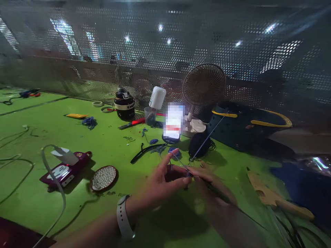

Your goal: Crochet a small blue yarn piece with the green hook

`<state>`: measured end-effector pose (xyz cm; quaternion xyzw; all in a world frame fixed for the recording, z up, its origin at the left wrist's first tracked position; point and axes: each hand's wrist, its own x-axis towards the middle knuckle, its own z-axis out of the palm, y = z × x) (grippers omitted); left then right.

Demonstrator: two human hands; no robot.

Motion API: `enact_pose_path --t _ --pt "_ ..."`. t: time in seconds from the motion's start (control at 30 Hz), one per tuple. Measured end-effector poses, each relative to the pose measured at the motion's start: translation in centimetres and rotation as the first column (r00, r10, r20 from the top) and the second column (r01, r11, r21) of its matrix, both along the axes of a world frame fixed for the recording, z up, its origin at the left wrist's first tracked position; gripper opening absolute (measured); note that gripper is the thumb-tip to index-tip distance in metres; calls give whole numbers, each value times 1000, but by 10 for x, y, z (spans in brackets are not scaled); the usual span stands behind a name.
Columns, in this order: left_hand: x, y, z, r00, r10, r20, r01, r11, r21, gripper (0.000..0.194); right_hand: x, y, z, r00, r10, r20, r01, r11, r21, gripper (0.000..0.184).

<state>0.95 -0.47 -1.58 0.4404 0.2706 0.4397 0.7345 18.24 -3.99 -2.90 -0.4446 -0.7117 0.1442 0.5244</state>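
Above the near middle of the green, smooth-topped desk (69,137), the left hand (168,179) lifts its index finger with a thin blue yarn strand (178,159) that appears to pass over it, while the thumb and a finger below pinch a small dark blue yarn piece (188,175). The right hand (217,187), partly blurred, curls round a slim hook with a metal shaft and dark handle (217,192); its tip lies at the piece, between the two hands. Whether the tip has caught a loop is too small to tell.

For clean work here, the raised finger should keep the strand lightly taut, with the pinch close to the hook so that the piece cannot twist. Small wrist turns would suit better than hard pulls, which could tighten or split the yarn. The long strand slanting to the navy basket with yellow handles (232,132) passes near the dark round yarn ball (199,144), so slack should be eased free before it snags.
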Motion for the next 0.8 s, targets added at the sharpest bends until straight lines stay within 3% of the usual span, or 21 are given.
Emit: enact_pose_path --t 0.23,0.57,0.8 --pt "4 4 -7 997 69 46 -69 998 11 81 2 2 -7 999 53 -7 -53 997 58 21" --pt "-6 6 3 999 26 -46 -23 998 58 71 -1 0 -7 995 3 -102 5 997 78 17" --pt "-8 6 3 998 40 -38 -38 998 51 74 5 5 -3 996 89 21 -91 988 125 19"
